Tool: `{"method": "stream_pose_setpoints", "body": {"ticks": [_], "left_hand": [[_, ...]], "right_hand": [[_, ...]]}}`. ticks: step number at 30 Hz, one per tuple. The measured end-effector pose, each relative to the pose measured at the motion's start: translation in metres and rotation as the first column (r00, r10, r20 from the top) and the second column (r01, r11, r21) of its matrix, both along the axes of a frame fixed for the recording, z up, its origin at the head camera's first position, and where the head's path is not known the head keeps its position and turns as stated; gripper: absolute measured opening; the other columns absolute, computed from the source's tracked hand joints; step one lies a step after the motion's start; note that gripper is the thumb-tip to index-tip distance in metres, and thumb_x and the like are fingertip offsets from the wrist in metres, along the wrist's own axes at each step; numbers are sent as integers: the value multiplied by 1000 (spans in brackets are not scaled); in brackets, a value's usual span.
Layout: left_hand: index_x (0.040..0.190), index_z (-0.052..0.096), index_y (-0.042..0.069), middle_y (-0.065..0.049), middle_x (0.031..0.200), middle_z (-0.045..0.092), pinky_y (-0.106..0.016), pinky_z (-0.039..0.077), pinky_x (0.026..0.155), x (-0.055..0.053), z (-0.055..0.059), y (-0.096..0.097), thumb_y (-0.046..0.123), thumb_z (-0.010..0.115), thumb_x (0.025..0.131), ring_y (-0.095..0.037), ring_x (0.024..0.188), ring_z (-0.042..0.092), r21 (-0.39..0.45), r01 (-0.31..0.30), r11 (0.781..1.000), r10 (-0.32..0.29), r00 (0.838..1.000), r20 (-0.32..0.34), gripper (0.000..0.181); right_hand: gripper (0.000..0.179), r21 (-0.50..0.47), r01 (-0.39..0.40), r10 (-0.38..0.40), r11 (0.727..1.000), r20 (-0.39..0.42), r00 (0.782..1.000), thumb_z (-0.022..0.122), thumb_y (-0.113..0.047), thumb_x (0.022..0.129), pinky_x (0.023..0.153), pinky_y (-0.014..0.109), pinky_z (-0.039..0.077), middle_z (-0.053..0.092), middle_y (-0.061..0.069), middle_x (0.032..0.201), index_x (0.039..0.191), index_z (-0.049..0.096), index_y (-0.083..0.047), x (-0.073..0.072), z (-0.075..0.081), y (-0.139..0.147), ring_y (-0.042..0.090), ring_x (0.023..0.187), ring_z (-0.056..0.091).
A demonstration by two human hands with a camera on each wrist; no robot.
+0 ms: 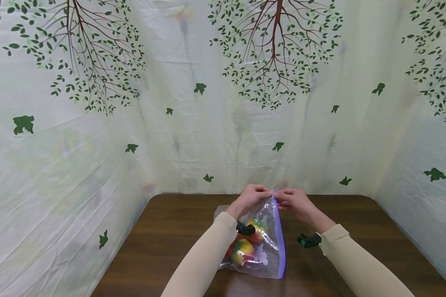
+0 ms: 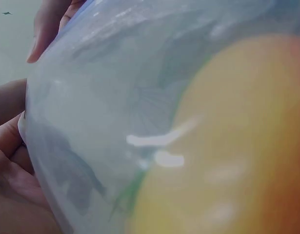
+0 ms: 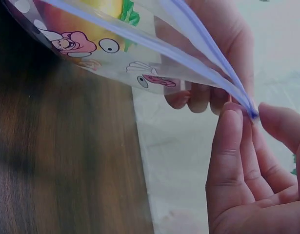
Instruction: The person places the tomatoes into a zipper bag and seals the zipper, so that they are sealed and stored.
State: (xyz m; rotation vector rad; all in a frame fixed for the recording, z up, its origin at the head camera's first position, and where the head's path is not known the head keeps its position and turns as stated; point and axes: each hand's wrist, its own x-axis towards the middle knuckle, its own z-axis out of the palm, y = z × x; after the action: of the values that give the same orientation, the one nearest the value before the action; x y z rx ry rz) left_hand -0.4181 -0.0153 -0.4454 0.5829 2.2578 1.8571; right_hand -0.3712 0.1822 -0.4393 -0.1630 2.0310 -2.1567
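Note:
A clear zip-top bag with a purple zip strip holds red-and-yellow fruits with green leaves, among them a front fruit and one behind it. My left hand grips the bag's upper edge by the zip corner. Opposite it, my right hand pinches the end of the zip between thumb and fingers. The right wrist view shows the two zip strips spread apart and meeting at that corner. In the left wrist view, a large yellow-orange fruit shows through the film, with left-hand fingers at its edge.
The bag's lower part rests on a dark brown wooden table. Pale curtains printed with trees and green leaves hang behind the table and on both sides. A black band sits on the right wrist, another on the left.

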Motion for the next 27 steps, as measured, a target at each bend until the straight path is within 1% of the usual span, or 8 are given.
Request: {"method": "stream_pose_setpoints", "body": {"ticks": [4, 8, 12, 15, 20, 24, 25, 27], "left_hand": [[93, 76, -1, 2, 83, 69, -20, 44, 63, 1, 1, 1, 17, 77, 90, -8, 74, 55, 21, -10, 1000, 10, 1000, -11, 17], [92, 75, -3, 2, 81, 68, -20, 44, 62, 2, 1, 3, 13, 76, 89, -8, 72, 55, 36, -17, 999, 18, 1000, -22, 16], [92, 74, -5, 1, 79, 67, -20, 44, 61, 3, 0, 2, 9, 74, 90, -9, 70, 54, 55, -19, 998, 20, 1000, -16, 14], [91, 74, -4, 1, 79, 67, -20, 44, 61, 4, 0, 1, 9, 74, 91, -9, 70, 55, 56, -26, 998, 27, 1000, -7, 14], [92, 74, -3, 0, 81, 68, -21, 45, 62, 7, 2, -1, 11, 74, 91, -10, 70, 55, 43, -37, 998, 38, 999, -10, 14], [94, 74, -6, 1, 80, 67, -21, 44, 61, 9, 2, -2, 10, 75, 90, -10, 70, 54, 54, -26, 998, 27, 999, -18, 16], [95, 73, -8, 1, 79, 66, -22, 44, 61, 12, 6, -3, 9, 74, 91, -10, 71, 54, 53, -24, 998, 25, 999, -20, 17], [96, 73, -9, 1, 79, 66, -22, 43, 61, 12, 6, -3, 9, 74, 91, -11, 71, 53, 57, -21, 998, 22, 1000, -22, 18]], "right_hand": [[27, -12, 20, -20, 1000, 0, 1000, 74, -19, 94, 74, 34, 60, 73, 8, 87, 106, 71, 4, -2, -2, -2, 16, 73, 71], [25, -14, 26, -25, 1000, 6, 1000, 74, -18, 94, 72, 31, 60, 73, 8, 87, 104, 71, 5, -2, -2, -3, 15, 71, 70], [26, 3, 25, -25, 1000, 3, 1000, 72, -15, 95, 73, 32, 60, 73, 9, 87, 105, 70, 8, -1, -2, -5, 14, 72, 69], [25, 11, 29, -29, 1000, -2, 1000, 71, -14, 95, 75, 33, 60, 73, 9, 88, 105, 69, 10, 0, -3, -6, 15, 72, 69], [23, 17, 41, -41, 999, 0, 999, 73, -14, 94, 75, 32, 60, 73, 9, 88, 102, 70, 7, 2, -4, -8, 15, 73, 70], [22, 31, 48, -48, 998, 5, 999, 75, -17, 93, 77, 36, 60, 73, 10, 88, 99, 71, 4, 3, -4, -9, 16, 74, 70], [22, 33, 50, -50, 998, 8, 999, 76, -17, 92, 78, 37, 60, 73, 10, 88, 98, 72, 4, 3, -4, -10, 16, 74, 70], [24, 37, 46, -46, 998, 11, 999, 76, -19, 92, 79, 38, 60, 73, 10, 89, 99, 72, 4, 4, -5, -10, 17, 74, 70]]}}
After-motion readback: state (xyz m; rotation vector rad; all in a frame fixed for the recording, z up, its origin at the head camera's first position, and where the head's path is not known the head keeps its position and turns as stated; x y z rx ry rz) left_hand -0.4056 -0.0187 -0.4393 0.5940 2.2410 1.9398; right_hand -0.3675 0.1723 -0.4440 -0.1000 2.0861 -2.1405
